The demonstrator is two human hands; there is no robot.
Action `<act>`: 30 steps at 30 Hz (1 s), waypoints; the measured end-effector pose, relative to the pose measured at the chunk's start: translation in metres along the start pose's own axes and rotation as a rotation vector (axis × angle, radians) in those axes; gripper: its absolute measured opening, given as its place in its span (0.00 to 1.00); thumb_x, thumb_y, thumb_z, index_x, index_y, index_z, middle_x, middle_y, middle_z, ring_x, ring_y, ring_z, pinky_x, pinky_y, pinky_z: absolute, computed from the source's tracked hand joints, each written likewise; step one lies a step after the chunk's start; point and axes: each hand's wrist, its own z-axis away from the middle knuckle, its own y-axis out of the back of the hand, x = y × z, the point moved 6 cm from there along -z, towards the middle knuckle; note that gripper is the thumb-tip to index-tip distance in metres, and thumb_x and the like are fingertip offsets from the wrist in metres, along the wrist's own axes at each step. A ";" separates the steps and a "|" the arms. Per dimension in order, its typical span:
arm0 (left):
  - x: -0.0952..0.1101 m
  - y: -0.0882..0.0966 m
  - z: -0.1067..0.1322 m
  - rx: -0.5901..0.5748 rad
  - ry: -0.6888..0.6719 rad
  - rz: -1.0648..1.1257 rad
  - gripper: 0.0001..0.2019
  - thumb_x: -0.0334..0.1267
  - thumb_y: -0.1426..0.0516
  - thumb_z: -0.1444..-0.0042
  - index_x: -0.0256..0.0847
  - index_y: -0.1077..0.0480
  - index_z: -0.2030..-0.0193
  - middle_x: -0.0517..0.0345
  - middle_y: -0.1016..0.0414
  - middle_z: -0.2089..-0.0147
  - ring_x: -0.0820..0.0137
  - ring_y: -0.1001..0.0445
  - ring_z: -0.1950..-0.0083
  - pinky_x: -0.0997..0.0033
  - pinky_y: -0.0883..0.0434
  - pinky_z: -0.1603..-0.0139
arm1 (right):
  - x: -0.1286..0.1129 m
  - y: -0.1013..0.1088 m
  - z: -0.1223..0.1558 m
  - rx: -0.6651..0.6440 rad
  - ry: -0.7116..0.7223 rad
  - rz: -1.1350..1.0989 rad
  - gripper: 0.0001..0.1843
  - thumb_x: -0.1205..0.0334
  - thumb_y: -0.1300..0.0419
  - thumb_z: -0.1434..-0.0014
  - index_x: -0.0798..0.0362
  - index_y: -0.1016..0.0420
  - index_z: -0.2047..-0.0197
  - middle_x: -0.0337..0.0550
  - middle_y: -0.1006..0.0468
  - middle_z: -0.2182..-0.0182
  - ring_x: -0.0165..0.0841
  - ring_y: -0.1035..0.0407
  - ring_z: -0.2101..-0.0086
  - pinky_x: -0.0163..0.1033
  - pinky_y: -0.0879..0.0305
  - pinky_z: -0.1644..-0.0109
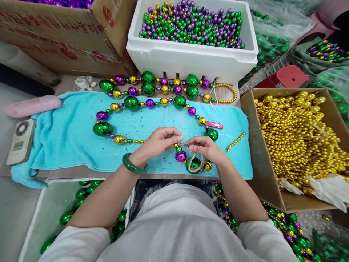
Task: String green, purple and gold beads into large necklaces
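A bead necklace [132, 103] of large green, purple and gold shiny beads lies in a loop on a turquoise towel [68, 145]. My left hand [163, 141], a green bangle on its wrist, pinches a thin white thread [183, 137] at the necklace's near side, next to a small green bead. Close beside it, my right hand [203, 147] is closed on what look like small scissors [196, 168]; their pale looped handle hangs below the fingers, over a green bead. The dark tips point toward the thread. A purple bead [180, 156] lies just below both hands.
Two finished-looking strands [148, 88] lie behind the towel. A white foam box [191, 54] of beads stands at the back, a cardboard box [268, 182] of gold beads at right. A short gold bead piece [236, 142] and pink tag [215, 125] lie on the towel.
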 end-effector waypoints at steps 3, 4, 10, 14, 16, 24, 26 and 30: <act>-0.001 0.000 -0.001 0.001 0.003 -0.010 0.13 0.48 0.41 0.48 0.38 0.28 0.66 0.59 0.30 0.72 0.76 0.35 0.74 0.77 0.36 0.77 | 0.002 -0.001 -0.001 0.002 -0.003 -0.029 0.16 0.54 0.30 0.53 0.55 0.19 0.64 0.43 0.19 0.67 0.33 0.29 0.67 0.39 0.34 0.61; -0.001 0.000 -0.001 0.000 0.001 -0.013 0.13 0.48 0.41 0.48 0.38 0.28 0.66 0.59 0.30 0.72 0.76 0.35 0.74 0.77 0.36 0.77 | 0.003 -0.002 -0.001 0.006 -0.004 -0.039 0.16 0.54 0.30 0.54 0.55 0.19 0.64 0.43 0.19 0.67 0.32 0.29 0.68 0.38 0.34 0.61; -0.001 0.000 -0.002 -0.006 -0.009 -0.016 0.13 0.48 0.41 0.48 0.39 0.28 0.66 0.60 0.31 0.72 0.75 0.36 0.74 0.76 0.36 0.77 | 0.005 -0.002 -0.002 0.045 0.004 -0.053 0.15 0.55 0.29 0.55 0.54 0.18 0.65 0.42 0.19 0.69 0.31 0.30 0.69 0.38 0.34 0.63; -0.002 -0.001 -0.003 -0.011 -0.011 -0.017 0.13 0.47 0.41 0.48 0.39 0.28 0.67 0.60 0.31 0.73 0.76 0.36 0.75 0.76 0.37 0.77 | 0.006 -0.003 -0.004 0.063 0.010 -0.050 0.14 0.54 0.29 0.55 0.54 0.18 0.66 0.42 0.19 0.70 0.32 0.30 0.69 0.38 0.34 0.62; -0.002 -0.001 -0.003 -0.015 -0.013 -0.007 0.13 0.47 0.41 0.48 0.38 0.29 0.67 0.60 0.31 0.73 0.76 0.35 0.74 0.76 0.38 0.77 | 0.007 -0.004 -0.005 0.072 0.018 -0.047 0.14 0.54 0.29 0.55 0.54 0.18 0.67 0.42 0.19 0.69 0.32 0.30 0.68 0.39 0.34 0.61; -0.001 -0.001 -0.002 0.013 0.012 0.029 0.12 0.47 0.42 0.47 0.39 0.30 0.67 0.59 0.27 0.74 0.75 0.31 0.74 0.77 0.36 0.75 | -0.013 0.010 0.009 0.144 0.187 -0.051 0.23 0.44 0.31 0.56 0.51 0.23 0.61 0.41 0.25 0.69 0.33 0.34 0.68 0.39 0.37 0.64; 0.001 -0.002 -0.002 0.006 0.009 0.019 0.12 0.46 0.41 0.47 0.39 0.30 0.68 0.60 0.28 0.75 0.75 0.31 0.73 0.77 0.34 0.73 | -0.024 0.016 0.013 0.270 0.230 0.040 0.29 0.44 0.30 0.56 0.49 0.25 0.53 0.40 0.28 0.69 0.32 0.37 0.70 0.38 0.40 0.67; 0.006 -0.007 -0.001 -0.037 -0.034 -0.005 0.12 0.46 0.41 0.48 0.38 0.29 0.69 0.60 0.28 0.74 0.73 0.29 0.71 0.74 0.31 0.68 | -0.033 0.007 0.006 0.286 0.242 0.262 0.20 0.47 0.33 0.50 0.51 0.23 0.58 0.40 0.30 0.71 0.31 0.40 0.72 0.38 0.42 0.68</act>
